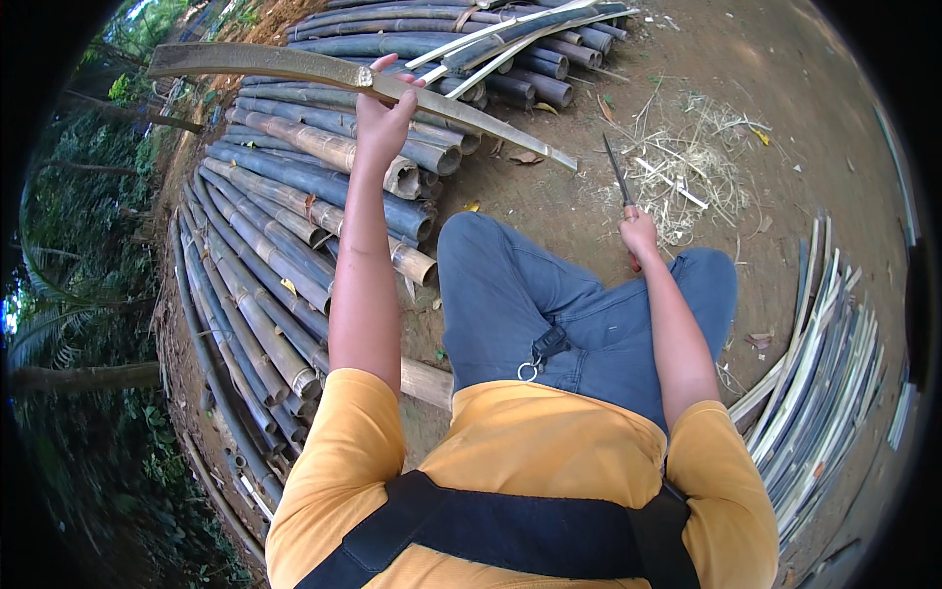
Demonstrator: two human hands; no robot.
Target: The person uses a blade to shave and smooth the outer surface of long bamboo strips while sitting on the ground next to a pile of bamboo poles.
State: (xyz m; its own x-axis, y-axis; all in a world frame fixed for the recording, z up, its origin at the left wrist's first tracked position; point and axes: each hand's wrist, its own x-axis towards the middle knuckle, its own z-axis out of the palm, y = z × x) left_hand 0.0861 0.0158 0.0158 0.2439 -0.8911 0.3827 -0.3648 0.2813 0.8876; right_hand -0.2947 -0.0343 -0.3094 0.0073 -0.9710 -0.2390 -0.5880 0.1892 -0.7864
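Note:
My left hand (387, 110) is raised at arm's length over a stack of poles, its fingers closed round a long split bamboo strip (255, 64). The strip runs from the far left across toward the middle, and a node shows where I grip it. Above my right knee, my right hand (638, 232) is wrapped round the reddish handle of a knife (617, 169). Its long narrow blade points away from me, apart from the strip. Pale bamboo shavings (692, 167) lie on the ground just beyond the blade.
Bamboo poles (285, 206) are stacked along the left and far side. Several split strips (500, 44) rest on the far poles. A bundle of thin strips (819, 393) lies at right on the bare dirt ground (805, 108). Green plants (88, 236) border the left.

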